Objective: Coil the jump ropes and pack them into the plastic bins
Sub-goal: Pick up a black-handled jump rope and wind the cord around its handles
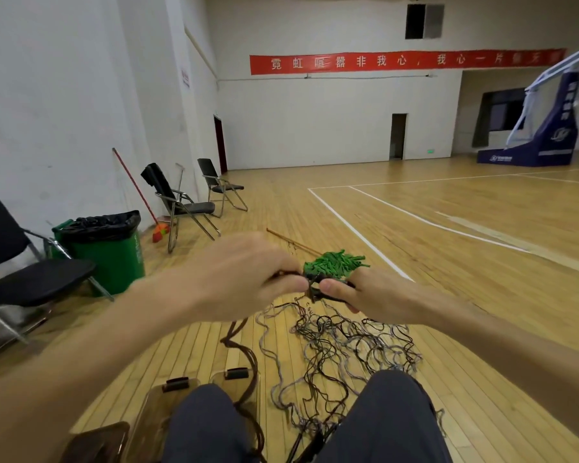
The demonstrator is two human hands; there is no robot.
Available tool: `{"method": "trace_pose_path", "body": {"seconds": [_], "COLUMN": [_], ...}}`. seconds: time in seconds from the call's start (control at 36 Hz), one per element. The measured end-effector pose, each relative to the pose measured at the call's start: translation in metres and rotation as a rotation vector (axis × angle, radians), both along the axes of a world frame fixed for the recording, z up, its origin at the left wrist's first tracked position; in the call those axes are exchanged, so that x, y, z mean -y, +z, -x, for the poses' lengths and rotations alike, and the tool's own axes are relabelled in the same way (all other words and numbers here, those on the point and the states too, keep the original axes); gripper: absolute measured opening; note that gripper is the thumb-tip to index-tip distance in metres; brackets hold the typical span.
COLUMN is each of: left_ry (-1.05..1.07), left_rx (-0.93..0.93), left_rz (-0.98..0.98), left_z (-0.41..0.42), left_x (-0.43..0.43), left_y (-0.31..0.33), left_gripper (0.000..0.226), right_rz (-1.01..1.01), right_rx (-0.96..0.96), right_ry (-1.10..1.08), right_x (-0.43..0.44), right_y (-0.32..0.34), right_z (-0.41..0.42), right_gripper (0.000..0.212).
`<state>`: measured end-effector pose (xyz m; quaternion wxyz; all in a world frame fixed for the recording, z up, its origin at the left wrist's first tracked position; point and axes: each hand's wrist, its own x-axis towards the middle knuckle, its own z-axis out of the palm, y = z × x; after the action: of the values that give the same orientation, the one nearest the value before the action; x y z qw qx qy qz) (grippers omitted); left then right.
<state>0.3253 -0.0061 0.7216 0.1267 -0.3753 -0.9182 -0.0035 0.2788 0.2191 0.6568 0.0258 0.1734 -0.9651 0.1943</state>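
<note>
Both arms reach forward from the seated person, hands raised side by side and nearly meeting. The left hand (248,275) shows its back, fingers curled inward and pinching a dark cord (311,287) at the fingertips. The right hand (378,297) lies palm-in, its thumb pressed toward the same cord while its fingers cup a green bundle (335,265) from beneath. The bundle is a tight clump of short green segments (like beads bunched on a string). It lies crosswise between the hands, its stubby ends bristling out beyond the right hand.

From under the left hand a brown rope (253,360) hangs down, running lengthwise toward the person's knees. Below the right hand a tangle of thin ropes (341,349) sprawls on the wooden floor. The plastic bins (151,409) sit below the left hand, beside the knee. Farther left of the left hand stand a green trash can (114,255) and folding chairs (188,205).
</note>
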Motion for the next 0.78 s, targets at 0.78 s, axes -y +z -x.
{"method": "trace_pose_path", "body": {"seconds": [0.78], "left_ry": [-0.202], "left_rx": [0.622], "left_rz": [-0.718], "left_z": [0.036], "left_x": [0.009], "left_y": [-0.013], "left_gripper": [0.030], "right_rz": [0.083], "right_rx": [-0.083], "right_ry": [0.320], "right_x": [0.027], "right_y": [0.029], "right_z": [-0.074], "right_gripper": [0.073]}}
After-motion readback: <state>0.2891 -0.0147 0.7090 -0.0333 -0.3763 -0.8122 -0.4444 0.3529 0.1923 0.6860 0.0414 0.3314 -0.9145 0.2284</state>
